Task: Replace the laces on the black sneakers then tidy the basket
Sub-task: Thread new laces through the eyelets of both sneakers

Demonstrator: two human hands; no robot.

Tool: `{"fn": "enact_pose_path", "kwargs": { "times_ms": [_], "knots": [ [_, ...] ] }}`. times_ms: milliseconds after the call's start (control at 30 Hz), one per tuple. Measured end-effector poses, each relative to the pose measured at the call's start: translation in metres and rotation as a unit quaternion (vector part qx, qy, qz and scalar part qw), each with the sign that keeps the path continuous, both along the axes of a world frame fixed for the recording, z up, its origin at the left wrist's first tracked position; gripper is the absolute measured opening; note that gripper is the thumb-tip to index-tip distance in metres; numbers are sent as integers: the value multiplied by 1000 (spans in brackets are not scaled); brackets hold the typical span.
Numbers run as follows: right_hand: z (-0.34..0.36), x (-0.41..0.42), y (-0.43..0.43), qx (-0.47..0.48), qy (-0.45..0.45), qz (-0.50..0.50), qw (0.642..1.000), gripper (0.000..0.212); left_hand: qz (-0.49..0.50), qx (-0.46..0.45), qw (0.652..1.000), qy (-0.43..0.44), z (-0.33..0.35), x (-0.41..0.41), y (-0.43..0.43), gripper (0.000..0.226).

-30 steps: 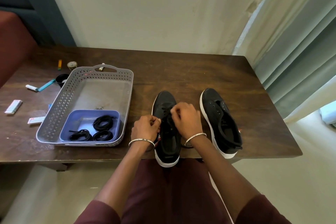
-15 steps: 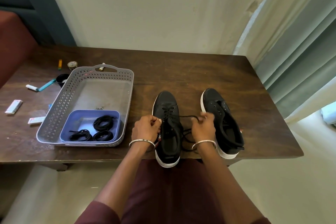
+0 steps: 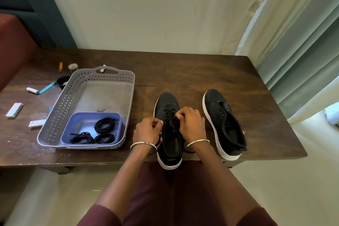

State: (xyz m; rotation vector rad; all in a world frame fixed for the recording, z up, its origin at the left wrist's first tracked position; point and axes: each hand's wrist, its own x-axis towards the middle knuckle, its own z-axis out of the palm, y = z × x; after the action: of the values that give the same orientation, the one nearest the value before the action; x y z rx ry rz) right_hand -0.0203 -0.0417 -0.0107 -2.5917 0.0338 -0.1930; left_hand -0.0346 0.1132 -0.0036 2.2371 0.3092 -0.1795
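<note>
Altogether 2 sneakers, 3 lace coils, 2 hands on 1 lace.

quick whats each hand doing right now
Left hand: closed, pinching the black lace beside the eyelets of the partly laced sneaker.
Right hand: closed, pinching the same lace over that sneaker.

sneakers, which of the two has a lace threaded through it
The left sneaker, between the left hand and right hand: a lace crosses its eyelets. The right sneaker has bare eyelets.
</note>
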Motion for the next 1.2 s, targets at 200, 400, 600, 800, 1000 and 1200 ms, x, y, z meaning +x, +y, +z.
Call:
{"fn": "enact_pose_path", "kwargs": {
  "times_ms": [200,400,600,800,1000,1200],
  "knots": [
    [-1,0,-11,-59,13,126,990,13,0,-1,1000,0,-3,1,1,16],
    [-2,5,-14,236,-38,-99,966,7,1,-11,1000,-11,-6,0,1,17],
    [-17,-4,-39,390,145,-274,867,26,-7,10,1000,-26,-5,1,0,14],
    [-1,-50,-7,133,-70,-125,981,23,-40,33,992,-117,-4,-2,-5,8],
    [-15,-53,16,50,-48,-27,997,13,-154,186,945,-219,-2,0,-11,22],
    [-18,-49,12,110,-61,-77,989,10,-148,253,899,-327,-12,13,-16,9]
  ]
}}
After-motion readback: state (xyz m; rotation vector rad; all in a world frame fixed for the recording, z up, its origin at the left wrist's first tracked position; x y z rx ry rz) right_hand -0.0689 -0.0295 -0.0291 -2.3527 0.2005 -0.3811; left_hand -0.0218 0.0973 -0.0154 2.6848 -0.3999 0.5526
